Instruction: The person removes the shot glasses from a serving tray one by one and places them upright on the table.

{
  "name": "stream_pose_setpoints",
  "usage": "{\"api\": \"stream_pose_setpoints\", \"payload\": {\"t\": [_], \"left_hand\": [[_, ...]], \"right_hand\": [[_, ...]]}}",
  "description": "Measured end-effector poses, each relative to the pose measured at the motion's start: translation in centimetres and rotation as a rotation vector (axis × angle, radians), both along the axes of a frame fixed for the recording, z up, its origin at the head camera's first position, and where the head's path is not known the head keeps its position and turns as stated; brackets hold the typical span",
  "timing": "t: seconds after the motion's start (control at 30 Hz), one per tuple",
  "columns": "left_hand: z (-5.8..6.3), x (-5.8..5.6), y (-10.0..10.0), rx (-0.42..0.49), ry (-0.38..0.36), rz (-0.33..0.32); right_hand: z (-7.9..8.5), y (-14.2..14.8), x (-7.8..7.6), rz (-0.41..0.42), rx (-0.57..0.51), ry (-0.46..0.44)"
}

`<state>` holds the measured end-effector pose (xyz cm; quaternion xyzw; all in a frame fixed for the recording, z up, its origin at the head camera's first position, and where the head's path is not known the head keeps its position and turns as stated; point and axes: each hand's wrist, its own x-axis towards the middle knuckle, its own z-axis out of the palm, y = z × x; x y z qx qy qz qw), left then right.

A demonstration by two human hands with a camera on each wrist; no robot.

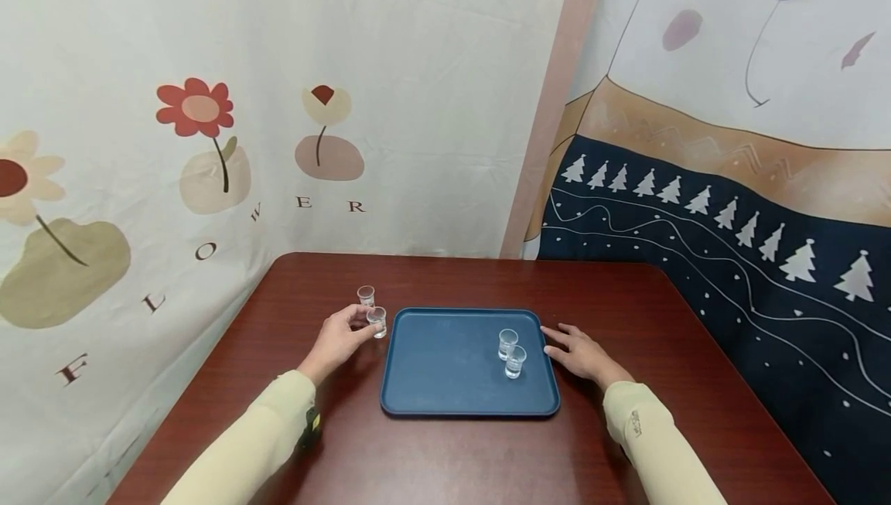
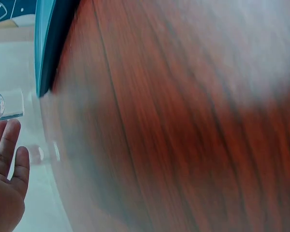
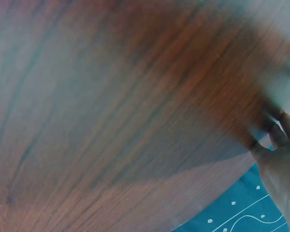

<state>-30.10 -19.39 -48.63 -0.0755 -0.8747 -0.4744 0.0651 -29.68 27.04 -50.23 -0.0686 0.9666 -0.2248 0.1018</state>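
Observation:
My left hand [image 1: 338,342] pinches a small clear shot glass [image 1: 377,322] just left of the tray, its thumb and fingers at the glass's side. Behind it, a second shot glass [image 1: 366,295] stands on the table near the fingertips. On the right part of the blue tray [image 1: 445,400], two more glasses stand close together, a rear shot glass [image 1: 507,342] and a front shot glass [image 1: 515,363]. Beside the tray's right rim lies my right hand [image 1: 581,354], fingers extended and holding nothing; whether its fingertips touch the rim is hard to tell.
The tray lies on a reddish-brown wooden table [image 1: 459,458] with rounded far corners. A pale curtain [image 1: 431,103] with printed flowers hangs behind and to the left. At the right, a dark blue cloth [image 1: 752,319] printed with white trees borders the table.

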Motion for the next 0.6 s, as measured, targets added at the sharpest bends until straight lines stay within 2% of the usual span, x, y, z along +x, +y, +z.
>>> {"api": "stream_pose_setpoints", "payload": {"t": [0.27,0.6], "left_hand": [[-0.3,-0.5,-1.9,-0.031,0.006,0.049],[-0.5,-1.3,-3.1,-0.030,0.023,0.120]], "right_hand": [[0.0,0.0,0.1,-0.002,0.005,0.003],[0.0,0.0,0.1,-0.004,0.005,-0.003]]}}
